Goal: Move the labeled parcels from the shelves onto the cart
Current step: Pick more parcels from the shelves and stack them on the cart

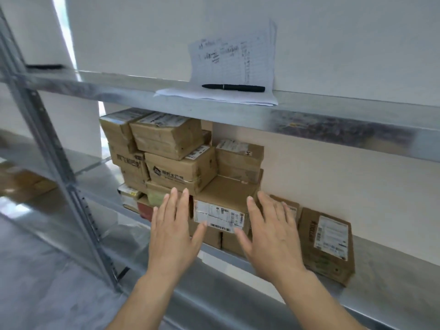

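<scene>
Several brown cardboard parcels with white labels are stacked on the middle metal shelf (392, 263). At the front of the stack sits a parcel (223, 201) whose barcode label faces me. My left hand (175, 225) is stretched out with straight fingers just left of that parcel. My right hand (271, 227) is spread flat just right of it. Neither hand grips anything. A taller pile of parcels (166, 148) rises behind and to the left. One flat parcel (328, 244) leans against the wall on the right. No cart is in view.
On the upper shelf (333, 115) lie sheets of paper (233, 67) with handwriting and a black pen (233, 87). A slanted metal upright (54, 163) of the rack stands at the left. Grey floor shows below.
</scene>
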A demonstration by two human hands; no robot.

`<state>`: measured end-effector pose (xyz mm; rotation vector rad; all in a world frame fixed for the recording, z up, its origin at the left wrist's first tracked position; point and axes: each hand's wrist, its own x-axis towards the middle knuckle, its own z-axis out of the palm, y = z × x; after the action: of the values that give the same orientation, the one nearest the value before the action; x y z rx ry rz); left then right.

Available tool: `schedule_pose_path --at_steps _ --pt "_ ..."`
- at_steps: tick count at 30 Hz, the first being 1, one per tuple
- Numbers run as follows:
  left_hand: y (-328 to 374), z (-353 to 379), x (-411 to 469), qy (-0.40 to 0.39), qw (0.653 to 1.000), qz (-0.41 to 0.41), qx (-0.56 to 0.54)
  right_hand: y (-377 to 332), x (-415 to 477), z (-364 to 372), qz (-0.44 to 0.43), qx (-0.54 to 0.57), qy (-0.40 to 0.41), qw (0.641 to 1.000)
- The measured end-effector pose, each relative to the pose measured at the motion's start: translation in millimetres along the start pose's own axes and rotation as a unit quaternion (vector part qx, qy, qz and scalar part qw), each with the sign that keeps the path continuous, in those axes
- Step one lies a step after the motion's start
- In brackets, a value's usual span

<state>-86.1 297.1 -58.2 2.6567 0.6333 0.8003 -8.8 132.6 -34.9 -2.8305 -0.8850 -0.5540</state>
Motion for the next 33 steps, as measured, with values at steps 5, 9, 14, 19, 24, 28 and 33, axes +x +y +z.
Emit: schedule_pose_path --at_steps 5,9,14,19,24,28,33 --pt "-16.9 -29.6 26.6 0.03 0.999 -0.038 -0.005 -14.7 32.2 -4.5 -0.035 0.024 0.006 0.999" --pt "-41.8 -50.3 62.6 0.041 0.998 -0.043 -0.025 -37.2 60.4 -15.6 -0.049 0.034 -0.008 0.998" --pt "-79.8 -70.2 111.7 0.029 0.996 -0.033 -0.078 -81.4 97.3 -29.1 -0.005 0.042 0.019 0.999" --pt "-113.4 -74.9 149.7 -0.051 0.979 -0.034 -0.195 -129.1 124.1 -33.2 0.073 0.083 0.045 0.993" --pt "-125.6 -75.4 166.7 -0.092 0.962 -0.033 -0.255 -154.8 143.8 -41.4 0.151 0.145 0.047 0.977" --pt "-121.4 -75.2 172.1 -0.102 0.94 -0.061 -0.32 -162.0 156.5 -40.6 0.195 0.219 0.023 0.956" --pt "-105.2 -84.0 172.9 -0.108 0.909 -0.1 -0.39 -161.2 162.4 -40.6 0.214 0.288 0.033 0.933"
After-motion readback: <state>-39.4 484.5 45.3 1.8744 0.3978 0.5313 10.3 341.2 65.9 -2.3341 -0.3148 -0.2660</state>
